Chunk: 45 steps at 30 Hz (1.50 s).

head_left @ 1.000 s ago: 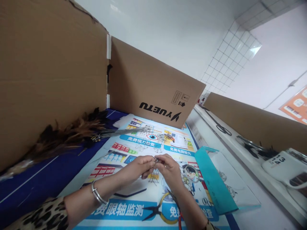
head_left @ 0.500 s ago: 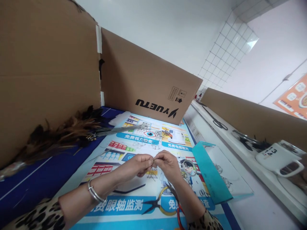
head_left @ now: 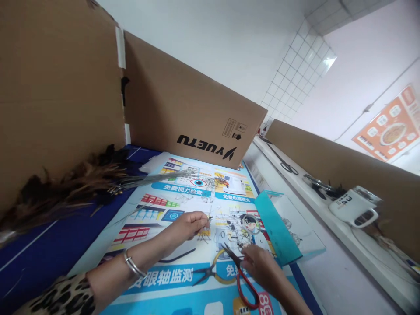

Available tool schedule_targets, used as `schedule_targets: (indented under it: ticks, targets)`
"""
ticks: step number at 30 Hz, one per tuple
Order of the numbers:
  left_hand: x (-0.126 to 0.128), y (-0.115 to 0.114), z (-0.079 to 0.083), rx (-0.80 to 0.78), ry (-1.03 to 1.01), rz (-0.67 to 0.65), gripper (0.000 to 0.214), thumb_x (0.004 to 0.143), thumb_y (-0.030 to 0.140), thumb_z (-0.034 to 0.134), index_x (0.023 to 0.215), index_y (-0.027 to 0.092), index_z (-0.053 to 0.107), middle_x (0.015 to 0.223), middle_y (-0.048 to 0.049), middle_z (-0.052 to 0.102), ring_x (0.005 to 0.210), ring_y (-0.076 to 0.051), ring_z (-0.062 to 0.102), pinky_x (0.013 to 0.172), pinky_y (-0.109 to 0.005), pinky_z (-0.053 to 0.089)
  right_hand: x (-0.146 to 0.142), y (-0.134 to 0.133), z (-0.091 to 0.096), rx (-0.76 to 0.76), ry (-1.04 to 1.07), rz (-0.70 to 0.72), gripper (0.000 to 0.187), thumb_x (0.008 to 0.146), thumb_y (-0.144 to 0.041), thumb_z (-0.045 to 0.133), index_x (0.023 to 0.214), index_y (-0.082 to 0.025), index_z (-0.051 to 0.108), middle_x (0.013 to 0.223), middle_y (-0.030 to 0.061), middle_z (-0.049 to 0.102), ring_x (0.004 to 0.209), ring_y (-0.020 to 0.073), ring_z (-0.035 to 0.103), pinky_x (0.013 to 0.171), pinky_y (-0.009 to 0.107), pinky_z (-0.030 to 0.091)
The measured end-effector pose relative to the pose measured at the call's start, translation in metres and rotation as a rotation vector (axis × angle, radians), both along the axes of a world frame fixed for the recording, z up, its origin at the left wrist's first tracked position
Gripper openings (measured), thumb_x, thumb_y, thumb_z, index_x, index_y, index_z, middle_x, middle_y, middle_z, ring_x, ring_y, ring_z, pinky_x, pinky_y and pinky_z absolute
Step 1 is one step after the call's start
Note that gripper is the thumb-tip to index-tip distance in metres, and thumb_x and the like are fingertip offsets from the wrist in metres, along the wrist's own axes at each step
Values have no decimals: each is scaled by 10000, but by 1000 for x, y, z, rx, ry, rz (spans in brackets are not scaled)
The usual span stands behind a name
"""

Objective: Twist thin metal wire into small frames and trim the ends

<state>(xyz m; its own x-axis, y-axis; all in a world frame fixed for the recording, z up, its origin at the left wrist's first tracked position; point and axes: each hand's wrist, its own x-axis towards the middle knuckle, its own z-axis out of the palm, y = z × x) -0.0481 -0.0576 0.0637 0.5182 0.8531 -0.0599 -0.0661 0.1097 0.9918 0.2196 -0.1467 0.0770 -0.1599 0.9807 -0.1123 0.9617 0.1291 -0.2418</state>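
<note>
"What's in the left hand?"
"A small piece, too tiny to identify, pinched over the counter's middle."
"And the right hand?"
"It's left that pinch for the red-handled tool, nearer the right edge; grip unclear. The left now holds alone."

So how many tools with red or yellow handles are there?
2. The yellow-handled tool lies on the printed sheet; the red-handled one is close by it, next to the right hand. Others could be hidden from view.
</note>
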Motion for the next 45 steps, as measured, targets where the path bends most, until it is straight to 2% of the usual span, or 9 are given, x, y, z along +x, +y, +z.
schedule_targets:
  ticks: [3, 5, 11, 18, 22, 27, 31, 38, 45]
  targets:
    - [2, 2, -5, 3, 5, -11, 281, 769, 440, 516, 767, 170, 596, 527, 61, 341, 469, -81, 238, 452, -205, 174, 6, -28, -17, 20, -114, -43, 344, 752, -172, 536, 1090, -210, 583, 1055, 96, 600, 998, 237, 533, 849, 304, 400]
    - [3, 3, -9, 7, 15, -12, 285, 768, 448, 513, 773, 175, 597, 530, 59, 347, 470, -82, 248, 451, -201, 179, 5, -36, -24, 50, -134, -48, 379, 759, -145, 501, 1128, -214, 557, 1090, 100, 581, 1025, 239, 511, 876, 311, 385]
    - [4, 1, -11, 8, 29, -26, 312, 781, 473, 491, 773, 176, 585, 541, 56, 372, 440, -69, 250, 434, -201, 159, 4, -29, -34, 66, -163, -25, 452, 713, -134, 494, 1160, -194, 517, 1042, 123, 571, 977, 258, 526, 813, 311, 400]
    - [5, -2, -8, -49, -18, -50, 309, 767, 478, 510, 770, 174, 570, 552, 57, 385, 436, -63, 239, 425, -196, 157, -9, -27, -30, 8, -253, -70, 284, 743, -131, 459, 1005, -159, 564, 912, 118, 579, 848, 237, 556, 692, 282, 380]
    - [5, -2, -7, -58, -29, -75, 302, 755, 479, 521, 757, 180, 562, 565, 54, 406, 445, -68, 249, 423, -193, 161, -14, -29, -28, 21, -301, -81, 244, 797, -164, 437, 1006, -148, 564, 923, 127, 578, 831, 228, 553, 674, 270, 367]
    - [6, -3, -8, 32, -5, -86, 313, 769, 480, 499, 792, 177, 573, 570, 50, 418, 476, -84, 288, 447, -193, 191, -11, -28, -22, -5, -291, -90, 381, 810, -101, 394, 1165, -163, 518, 976, 124, 599, 889, 220, 559, 732, 269, 375]
    - [4, -4, -7, 157, 20, -81, 305, 802, 457, 461, 834, 178, 582, 618, 39, 465, 537, -104, 368, 510, -204, 283, -13, -29, -17, -55, -252, -120, 435, 803, -122, 406, 1227, -171, 490, 1035, 133, 595, 942, 227, 551, 777, 271, 380]
    - [0, -4, -7, 457, 91, -35, 278, 851, 375, 402, 909, 190, 601, 860, -27, 575, 775, -164, 524, 728, -252, 398, -14, -28, -37, 11, -271, -208, 611, 730, -142, 461, 1332, -134, 358, 1063, 164, 576, 935, 270, 556, 758, 310, 402]
    - [1, -3, -9, 366, 122, -2, 287, 857, 413, 385, 874, 201, 577, 772, -4, 567, 695, -151, 494, 664, -240, 389, 0, -26, -40, 54, -165, -230, 593, 697, -102, 460, 1289, -125, 420, 1077, 155, 584, 958, 258, 565, 787, 292, 404]
